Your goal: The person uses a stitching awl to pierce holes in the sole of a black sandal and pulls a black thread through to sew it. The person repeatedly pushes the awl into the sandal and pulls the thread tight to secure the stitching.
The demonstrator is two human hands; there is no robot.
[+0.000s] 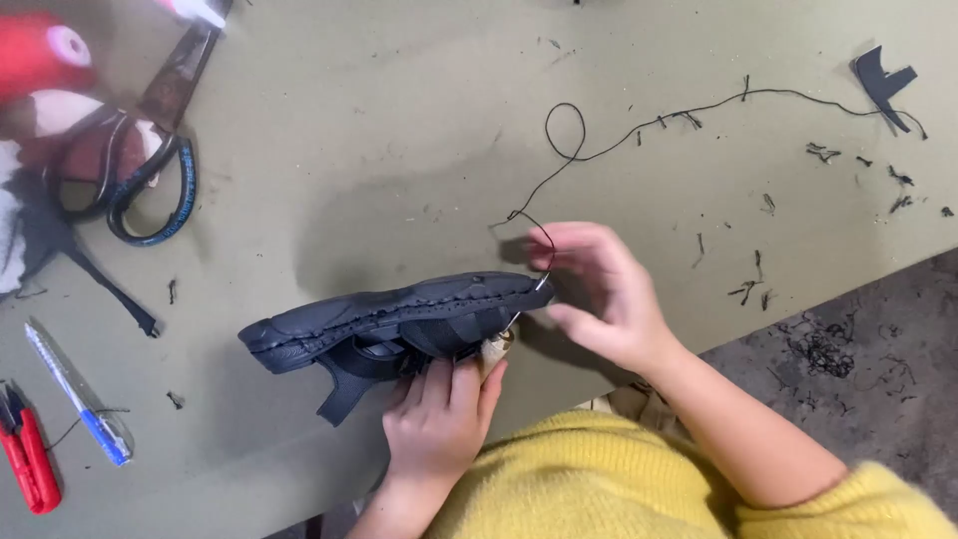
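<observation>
Yellow sleeves (pixel 619 479) are filling the bottom edge. Left hand (pixel 439 419) is gripping a black sandal (pixel 399 319) sole-up over the green table (pixel 349 150). Right hand (pixel 609 294) is pinching a needle (pixel 542 283) at the toe, black thread (pixel 639 125) trailing off across the table.

The sandal (pixel 399 324) is black all over, its sole ribbed, and the thread (pixel 639 128) is black too. The tabletop (pixel 399 150) is a dull olive green flecked with black snippets. The sleeve (pixel 599 479) is yellow; the snips (pixel 28 454) red; the pen (pixel 80 394) clear with blue.
</observation>
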